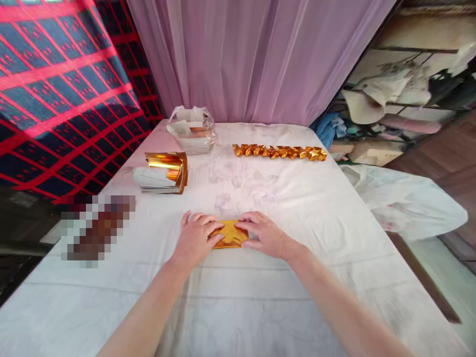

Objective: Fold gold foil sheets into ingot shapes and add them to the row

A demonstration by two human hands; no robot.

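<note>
A sheet of shiny gold foil paper [231, 234], folded into a small rectangle, lies flat on the table in front of me. My left hand [198, 233] is on its left end, with thumb and fingertips closed at its edges. On the right end my right hand [265, 232] grips in the same way, thumb at the near side and fingers at the far side. The ends of the paper are partly hidden under my hands. Farther back stretches a row of folded gold foil pieces [279, 151], shaped like small ingots.
A stack of gold-and-white paper sheets [163, 173] stands at the left, with a clear plastic bag of paper [193, 131] behind it. The table [238, 307] has a white floral cloth. Purple curtain [238, 59] hangs behind; a white plastic bag [405, 201] lies off the right edge.
</note>
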